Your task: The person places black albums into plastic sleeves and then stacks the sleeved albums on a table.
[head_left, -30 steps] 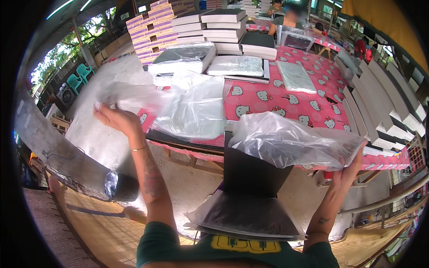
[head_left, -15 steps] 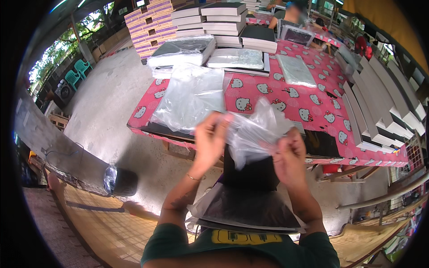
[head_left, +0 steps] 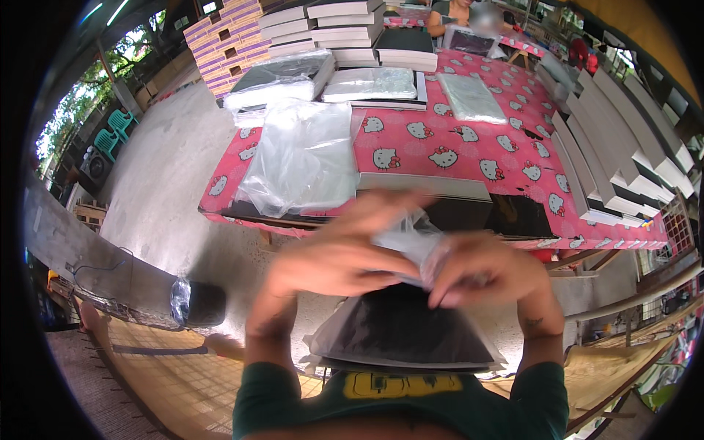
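Note:
A clear plastic bag (head_left: 412, 242) is bunched up between my two hands, above my lap. My left hand (head_left: 341, 253), smeared by motion, has the bag between its thumb and fingers. My right hand (head_left: 488, 271) is closed on the bag's other side, with curled fingers. Below them a flat black item in a clear plastic sleeve (head_left: 411, 334) lies across my lap. A black book-like block (head_left: 458, 211) with a pale edge lies at the table's near edge, partly hidden by my hands. Left of it is a pile of clear plastic bags (head_left: 301, 158).
The table has a pink patterned cover (head_left: 411, 158). Stacks of thick black-covered blocks (head_left: 345, 33) stand at the back, with plastic-wrapped ones (head_left: 282, 77) before them. More blocks (head_left: 609, 161) lean in a row on the right. Another person (head_left: 449, 16) sits beyond.
The plastic bag was spread between my raised hands and is now bunched smaller. Both hands have come down and closer to me. The black block at the table edge shows more.

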{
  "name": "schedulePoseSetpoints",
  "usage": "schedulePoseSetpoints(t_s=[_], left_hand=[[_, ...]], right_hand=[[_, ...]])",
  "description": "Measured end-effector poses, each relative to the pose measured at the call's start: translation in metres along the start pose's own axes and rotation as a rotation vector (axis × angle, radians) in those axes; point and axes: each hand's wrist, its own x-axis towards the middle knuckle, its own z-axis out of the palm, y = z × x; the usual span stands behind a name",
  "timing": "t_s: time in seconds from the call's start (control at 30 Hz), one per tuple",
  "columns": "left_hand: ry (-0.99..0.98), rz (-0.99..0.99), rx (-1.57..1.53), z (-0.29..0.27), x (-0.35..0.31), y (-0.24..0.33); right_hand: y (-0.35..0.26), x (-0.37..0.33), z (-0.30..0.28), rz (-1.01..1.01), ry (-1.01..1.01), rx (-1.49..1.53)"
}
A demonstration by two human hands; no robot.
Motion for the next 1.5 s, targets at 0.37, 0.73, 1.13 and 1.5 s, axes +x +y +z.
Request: schedulePoseSetpoints(t_s=[0.37, 0.73, 1.13, 1.5], left_hand=[[0.474, -0.075, -0.478, -0.021, -0.021, -0.015], [0.250, -0.521, -1.132, 0.031, -0.050, -0.033], [0.260, -0.718, -0.969, 0.041, -0.076, -0.085], [1.041, -0.704, -0.318, 0.110, -0.062, -0.067]], right_hand=[[0.012, -0.103, -0.038, 0.655, 0.253, -0.739], [0.069, -0.126, 0.015, 0.511, 0.213, 0.588], [0.080, -0.144, 0.001, 0.522, 0.607, 0.369], [0.071, -0.111, 0.050, 0.470, 0.916, -0.826]])
